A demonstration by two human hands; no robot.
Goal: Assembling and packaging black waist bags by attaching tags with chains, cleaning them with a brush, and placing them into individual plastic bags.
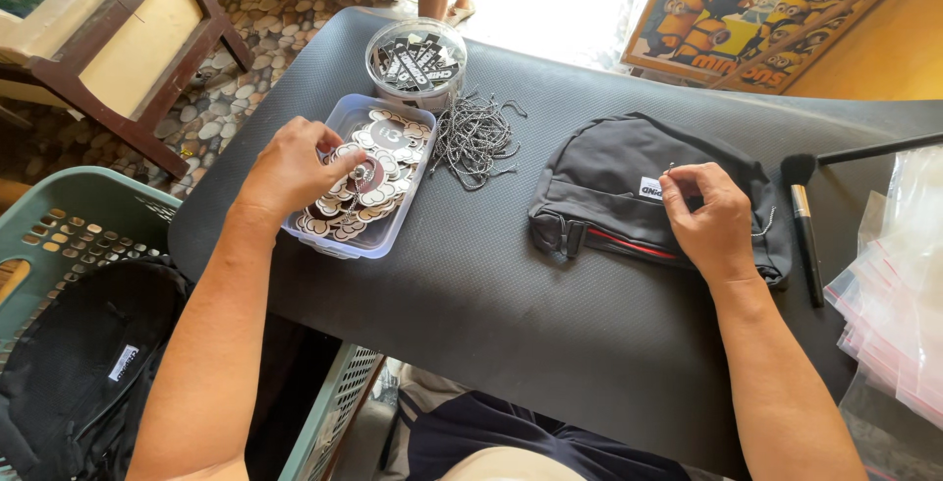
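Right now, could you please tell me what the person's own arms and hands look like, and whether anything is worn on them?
Both arms are bare all the way to the bottom edge of the picture: no sleeves show. The left hand and the right hand wear no gloves, and no watch, bracelet or ring is visible. The fingers are uncovered; the nails look short and plain.

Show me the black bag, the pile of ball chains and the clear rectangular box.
black bag (601, 196), head view, bare front panel.
pile of ball chains (475, 137), head view, middle of heap.
clear rectangular box (346, 243), head view, near rim.
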